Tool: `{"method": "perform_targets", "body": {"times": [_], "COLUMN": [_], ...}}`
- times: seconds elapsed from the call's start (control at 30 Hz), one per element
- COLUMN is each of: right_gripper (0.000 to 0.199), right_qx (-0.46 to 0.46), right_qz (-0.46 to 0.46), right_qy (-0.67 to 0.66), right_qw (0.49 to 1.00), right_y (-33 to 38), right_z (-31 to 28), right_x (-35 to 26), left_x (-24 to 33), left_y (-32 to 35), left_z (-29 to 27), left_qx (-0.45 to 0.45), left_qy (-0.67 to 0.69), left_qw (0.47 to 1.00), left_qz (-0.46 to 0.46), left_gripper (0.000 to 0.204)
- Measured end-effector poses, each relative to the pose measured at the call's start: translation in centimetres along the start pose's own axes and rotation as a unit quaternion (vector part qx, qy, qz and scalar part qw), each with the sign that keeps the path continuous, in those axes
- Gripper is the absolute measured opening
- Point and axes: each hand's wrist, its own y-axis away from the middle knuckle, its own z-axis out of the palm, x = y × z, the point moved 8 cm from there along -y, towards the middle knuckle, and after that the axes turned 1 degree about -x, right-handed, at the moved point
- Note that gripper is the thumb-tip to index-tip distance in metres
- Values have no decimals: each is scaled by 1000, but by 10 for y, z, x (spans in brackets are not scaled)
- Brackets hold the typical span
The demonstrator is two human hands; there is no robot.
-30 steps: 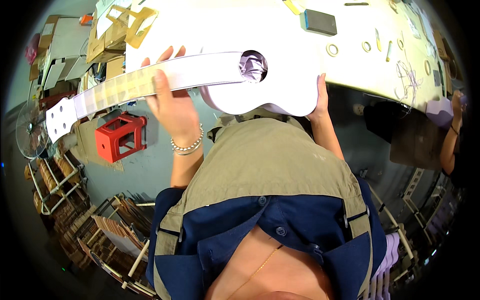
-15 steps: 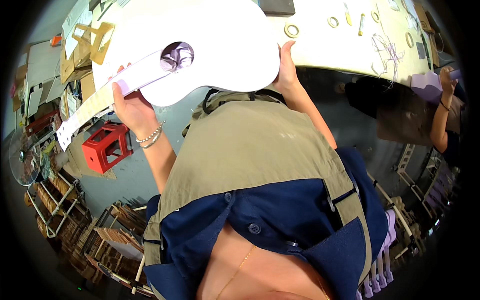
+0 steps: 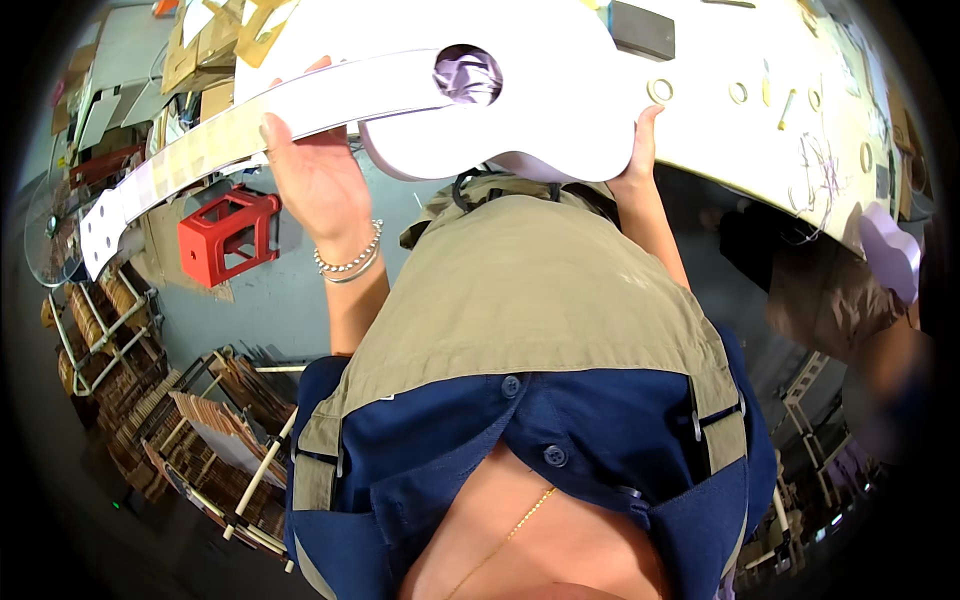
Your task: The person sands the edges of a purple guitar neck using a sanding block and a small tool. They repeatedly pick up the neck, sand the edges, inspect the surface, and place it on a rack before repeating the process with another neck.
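Note:
A pale, whitish-lilac guitar (image 3: 545, 110) without strings lies across the front of me, its face up and very bright in the light. Crumpled purplish material shows inside its round sound hole. My left hand (image 3: 325, 185) is wrapped around the neck (image 3: 225, 130) from below, thumb on the near edge and fingertips showing past the far edge. At the body's right end, my right hand (image 3: 638, 160) grips the rim with the thumb up; its other fingers are hidden beneath. The headstock (image 3: 100, 232) points to the lower left.
On the pale worktable (image 3: 715, 135) lie a dark block (image 3: 642, 30), several tape rolls (image 3: 660, 91) and tangled lilac strips (image 3: 818, 175). A red stool (image 3: 228, 235) stands on the floor at left, near racks of wooden parts (image 3: 215, 440). At far right a blurred co-worker is beside a lilac piece (image 3: 890, 250).
In the picture, the guitar and both my hands have shifted right, as has the table; the neck reaches further across. My grip stays the same. The co-worker's arm has moved down.

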Motion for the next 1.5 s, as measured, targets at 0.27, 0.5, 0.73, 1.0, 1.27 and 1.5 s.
{"method": "perform_targets", "body": {"times": [0.27,0.5,0.73,1.0,1.27,1.5], "right_gripper": [74,54,55,62,82,96], "right_qx": [-61,-41,-59,-70,-93,-82], "right_qz": [-26,-106,-3,-47,-157,-178], "right_qy": [18,203,81,304,490,588], "right_qw": [998,973,995,949,852,785], "right_y": [-8,-35,-44,-39,-6,20], "right_z": [-4,-18,-23,-15,54,106], "right_x": [9,1,28,20,-23,-35], "left_x": [26,66,52,41,4,-48], "left_y": [0,-4,8,5,1,6], "left_z": [17,38,41,3,-80,-157], "left_qx": [-136,-313,-290,-118,125,276], "left_qy": [-55,-109,-99,-60,-16,61], "left_qw": [988,937,949,985,992,956], "left_qz": [56,115,73,106,2,-76], "left_gripper": [45,69,86,61,60,52]}}
